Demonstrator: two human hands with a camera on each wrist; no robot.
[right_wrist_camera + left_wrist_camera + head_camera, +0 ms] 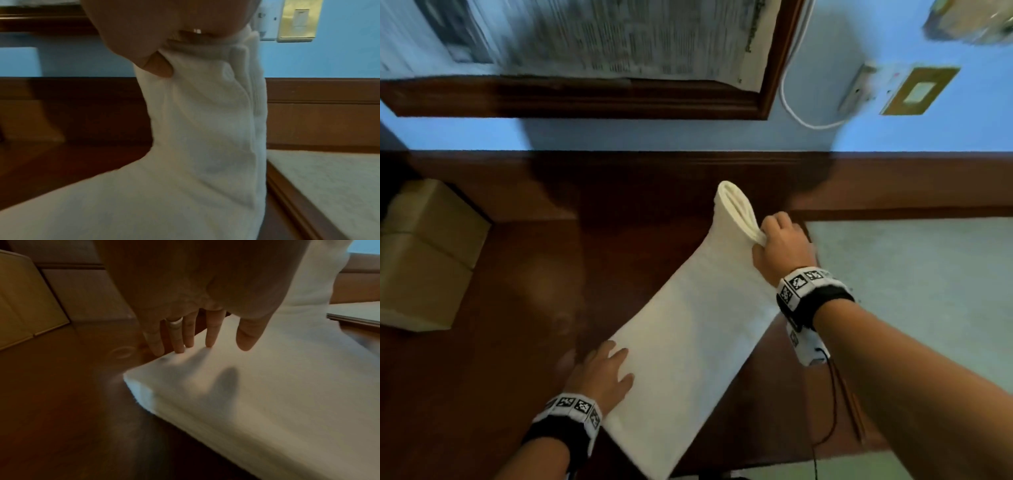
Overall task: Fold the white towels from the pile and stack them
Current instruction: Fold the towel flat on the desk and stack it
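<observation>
On the dark wooden table [524, 281], a white towel [688, 342] folded into a long strip lies diagonally, its near end flat on the wood and its far end lifted clear. The right hand [780, 246] grips that raised end, fingers and thumb curled tight round the bunched layers (the folds loop out just beyond the knuckles), and the cloth falls away below the grip in a slope to the table. At the opposite, lower end of the strip the left hand [602, 373] lies flat on the towel's left edge, fingers [210, 337] straight and spread, their tips pressing the cloth down; a ring [175, 321] shows on one of them. Left of that pressing hand, well apart, stands a cardboard box [424, 253]. Right of the gripping hand sits a pale mat [914, 291]. Beyond the raised end, a blue wall [893, 130] carries a switch plate [919, 90] and a white cable [791, 102].
</observation>
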